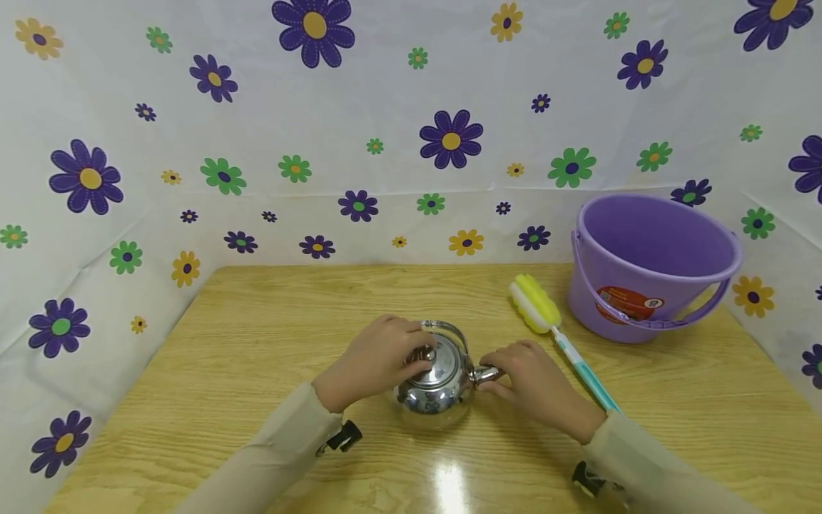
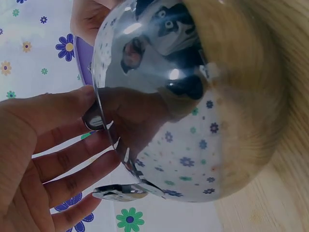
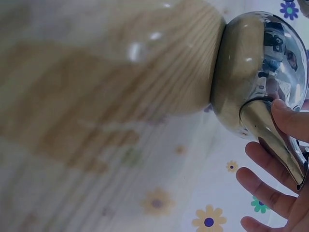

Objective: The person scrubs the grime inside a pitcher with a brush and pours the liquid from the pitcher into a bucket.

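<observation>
A shiny metal teapot [image 1: 430,401] stands on the wooden table, its arched handle [image 1: 452,330] on the far side in the head view. My left hand [image 1: 379,357] reaches over it from the left and pinches the lid's knob [image 2: 94,118] between thumb and fingers. The lid [image 1: 444,370] sits on the teapot. From the right, my right hand [image 1: 536,385] holds the spout [image 3: 270,137] between thumb and forefinger; its other fingers spread out below in the right wrist view.
Right of the teapot lies a brush [image 1: 538,303] with a yellow sponge head, its teal handle partly behind my right forearm. A purple bucket [image 1: 594,278] stands at the back right. Flower-patterned white cloth [image 1: 372,93] hangs behind the table [image 1: 289,300] and along its sides.
</observation>
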Motion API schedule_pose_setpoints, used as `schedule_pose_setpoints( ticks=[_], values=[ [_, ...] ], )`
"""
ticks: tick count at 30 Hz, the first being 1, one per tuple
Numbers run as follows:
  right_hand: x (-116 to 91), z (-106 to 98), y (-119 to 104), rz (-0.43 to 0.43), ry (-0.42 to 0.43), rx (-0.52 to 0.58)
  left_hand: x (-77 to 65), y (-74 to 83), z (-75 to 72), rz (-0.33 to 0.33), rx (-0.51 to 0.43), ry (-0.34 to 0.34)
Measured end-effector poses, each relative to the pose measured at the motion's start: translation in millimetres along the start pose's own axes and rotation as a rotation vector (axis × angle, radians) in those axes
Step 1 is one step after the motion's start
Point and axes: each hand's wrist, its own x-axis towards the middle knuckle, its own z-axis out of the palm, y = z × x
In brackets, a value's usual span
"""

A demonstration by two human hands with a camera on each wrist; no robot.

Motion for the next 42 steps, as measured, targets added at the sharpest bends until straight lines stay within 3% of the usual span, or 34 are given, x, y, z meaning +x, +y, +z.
schedule_pose_setpoints(
  ticks=[16,28,34,42],
  values=[
    [18,2,11,0.012,-0.035,-0.008,13.6,-14.4,6.7,-0.060,-0.035,-0.030],
    [22,-1,10,0.032,-0.059,0.012,18.3,-17.6,-5.1,-0.060,-0.020,-0.018],
    [22,-1,10,0.021,-0.055,0.009,12.4,-14.4,-17.4,-0.075,-0.004,0.026],
    [22,0,10,0.008,-0.043,0.011,-10.9,-1.4,-40.5,-0.009,0.039,0.100]
  ],
)
